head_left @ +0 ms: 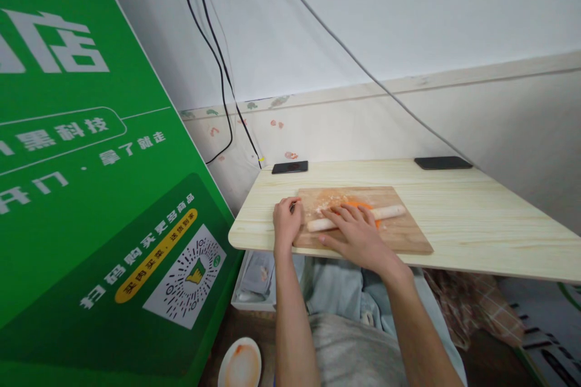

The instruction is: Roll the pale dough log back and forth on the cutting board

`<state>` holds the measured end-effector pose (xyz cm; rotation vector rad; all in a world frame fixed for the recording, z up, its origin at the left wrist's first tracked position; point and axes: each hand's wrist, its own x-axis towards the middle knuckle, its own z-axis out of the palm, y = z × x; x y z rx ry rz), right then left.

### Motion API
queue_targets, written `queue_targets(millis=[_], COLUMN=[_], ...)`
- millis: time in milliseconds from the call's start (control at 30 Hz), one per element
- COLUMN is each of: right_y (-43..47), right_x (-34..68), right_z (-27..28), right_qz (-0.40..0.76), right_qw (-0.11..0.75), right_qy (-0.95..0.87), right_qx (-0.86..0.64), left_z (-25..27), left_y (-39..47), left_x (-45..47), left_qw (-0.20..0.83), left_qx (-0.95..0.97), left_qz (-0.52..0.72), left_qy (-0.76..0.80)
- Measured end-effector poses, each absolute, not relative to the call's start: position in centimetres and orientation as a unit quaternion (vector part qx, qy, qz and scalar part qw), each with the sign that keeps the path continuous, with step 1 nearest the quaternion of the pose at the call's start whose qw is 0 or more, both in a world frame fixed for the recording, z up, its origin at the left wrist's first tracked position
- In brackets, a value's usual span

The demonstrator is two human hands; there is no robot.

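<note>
A pale rolling pin [389, 212] lies at a slant across an orange sheet of what looks like dough [378, 224], on a wooden cutting board [411, 243]. My right hand [358, 236] rests over the middle of the pin, fingers stretched out and spread, thumb on the near side. The hand hides that part of the pin and much of the orange sheet. At the board's left edge is my left hand [287, 222], its fingers curled closed; a small dark spot shows by the fingertips, and what they hold, if anything, I cannot make out. White flour-like crumbs [333, 200] dust the far left of the board.
A black phone [289, 167] lies at the back left of the pale tabletop [481, 224], a dark flat object [443, 162] at the back right. A green printed panel [113, 193] stands left. Cables hang along the wall. Below are a white box [254, 299] and an orange-stained dish [240, 366].
</note>
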<state>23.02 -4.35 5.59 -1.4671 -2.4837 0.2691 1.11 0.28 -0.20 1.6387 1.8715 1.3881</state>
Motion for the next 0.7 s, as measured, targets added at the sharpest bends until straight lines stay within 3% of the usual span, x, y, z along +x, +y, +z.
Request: queue_targets(millis=[367, 700], right_y=[-3.1, -3.7], right_x=[21.8, 22.6], right_z=[4.0, 4.4], right_qz=[0.024, 0.043], right_qw=[0.2, 0.176], right_qy=[-0.84, -0.854], right_qx=[-0.504, -0.488], left_z=[-0.1, 0.0], left_y=[0.2, 0.2], left_x=[1.1, 1.0], left_qw=[0.143, 0.145], left_qx=[0.572, 0.571], left_qz=[0.477, 0.476], left_qy=[0.652, 0.653])
